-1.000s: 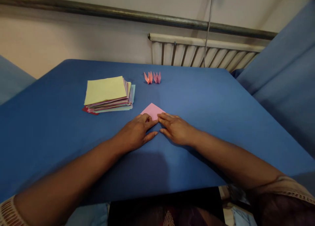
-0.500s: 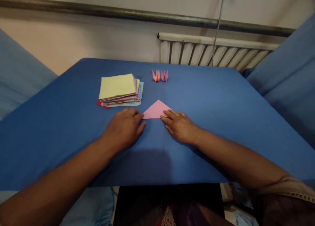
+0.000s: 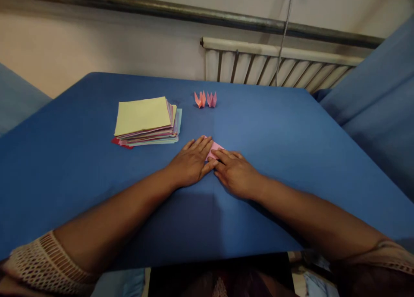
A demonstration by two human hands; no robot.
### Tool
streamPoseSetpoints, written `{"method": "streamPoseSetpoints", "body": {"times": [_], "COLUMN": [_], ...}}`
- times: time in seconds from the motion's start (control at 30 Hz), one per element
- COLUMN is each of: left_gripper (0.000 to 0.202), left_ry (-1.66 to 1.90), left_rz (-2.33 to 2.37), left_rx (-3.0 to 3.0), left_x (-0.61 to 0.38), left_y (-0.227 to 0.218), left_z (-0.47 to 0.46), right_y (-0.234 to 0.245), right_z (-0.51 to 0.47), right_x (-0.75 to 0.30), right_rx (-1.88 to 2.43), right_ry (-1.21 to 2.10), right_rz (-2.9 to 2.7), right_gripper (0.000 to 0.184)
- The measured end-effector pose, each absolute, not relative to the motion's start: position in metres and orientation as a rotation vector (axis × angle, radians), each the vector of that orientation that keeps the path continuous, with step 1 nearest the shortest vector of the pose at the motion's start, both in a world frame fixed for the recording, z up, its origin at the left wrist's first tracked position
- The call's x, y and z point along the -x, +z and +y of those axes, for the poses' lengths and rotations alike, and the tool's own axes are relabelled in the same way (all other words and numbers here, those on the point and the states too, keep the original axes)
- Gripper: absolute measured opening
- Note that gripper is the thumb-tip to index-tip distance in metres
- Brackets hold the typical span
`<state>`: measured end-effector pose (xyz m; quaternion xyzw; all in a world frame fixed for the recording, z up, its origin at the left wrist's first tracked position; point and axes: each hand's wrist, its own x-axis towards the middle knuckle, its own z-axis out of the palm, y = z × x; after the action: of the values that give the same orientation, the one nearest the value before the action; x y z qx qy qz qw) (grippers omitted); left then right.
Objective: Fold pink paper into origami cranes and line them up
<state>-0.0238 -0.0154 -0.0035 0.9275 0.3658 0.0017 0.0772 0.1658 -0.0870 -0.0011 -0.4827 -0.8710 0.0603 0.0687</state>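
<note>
A pink folded paper [image 3: 214, 149] lies on the blue table [image 3: 291, 150], mostly hidden under my hands. My left hand [image 3: 191, 161] lies flat on its left part, fingers stretched out and together. My right hand [image 3: 235, 173] presses flat on its right part, fingertips touching the paper next to the left hand's. Neither hand grips anything.
A stack of coloured paper sheets [image 3: 145, 121], yellow on top, sits to the left of my hands. Two small folded paper figures [image 3: 205, 99], orange and pink, stand farther back. A radiator [image 3: 271, 68] runs along the wall behind the table. Blue surfaces flank both sides.
The pink triangle showed between my hands half a second ago. My left hand has slid right onto it, so both hands now cover most of the paper.
</note>
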Motion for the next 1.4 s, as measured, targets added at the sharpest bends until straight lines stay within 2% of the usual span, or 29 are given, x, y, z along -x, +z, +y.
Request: {"method": "streamPoseSetpoints", "body": {"times": [0.13,0.23,0.37,0.5,0.6,0.73,0.83,1.17,1.33,1.4], "left_gripper": [0.094,0.098,0.092,0.090,0.084,0.068,0.062,0.053,0.043,0.037], "left_ry": [-0.104,-0.129,-0.116,-0.093,-0.048,0.021,0.003,-0.356,-0.124,0.015], "left_rz": [1.161,1.192,1.222,1.215,1.241,1.314,1.411,1.531,1.492,1.505], "left_rx": [-2.789,-2.794,-2.786,-2.789,-2.791,-2.769,-2.738,-2.869,-2.852,-2.743], "left_x": [0.027,0.027,0.027,0.026,0.024,0.020,0.022,0.057,0.048,0.045], "left_y": [-0.001,-0.001,0.000,-0.001,-0.002,-0.002,-0.001,0.027,0.035,0.032], "left_z": [-0.016,-0.017,-0.017,-0.017,-0.019,-0.020,-0.018,-0.024,-0.020,-0.016], "right_y": [0.006,0.017,0.031,0.030,0.018,0.000,-0.006,-0.001,-0.004,-0.008], "right_z": [-0.094,-0.100,-0.103,-0.093,-0.083,-0.075,-0.072,-0.069,-0.065,-0.063], "right_x": [-0.165,-0.166,-0.174,-0.180,-0.177,-0.172,-0.175,-0.183,-0.184,-0.185], "right_rx": [1.579,1.752,1.943,2.070,1.824,1.416,1.369,1.502,1.618,1.653], "right_ry": [0.155,0.050,-0.030,-0.037,-0.093,0.169,0.255,0.217,0.246,0.267], "right_rz": [-2.621,-2.648,-2.693,-2.532,-2.382,-2.513,-2.547,-2.417,-2.270,-2.203], "right_gripper": [0.052,0.050,0.037,0.040,0.044,0.043,0.041,0.036,0.031,0.038]}}
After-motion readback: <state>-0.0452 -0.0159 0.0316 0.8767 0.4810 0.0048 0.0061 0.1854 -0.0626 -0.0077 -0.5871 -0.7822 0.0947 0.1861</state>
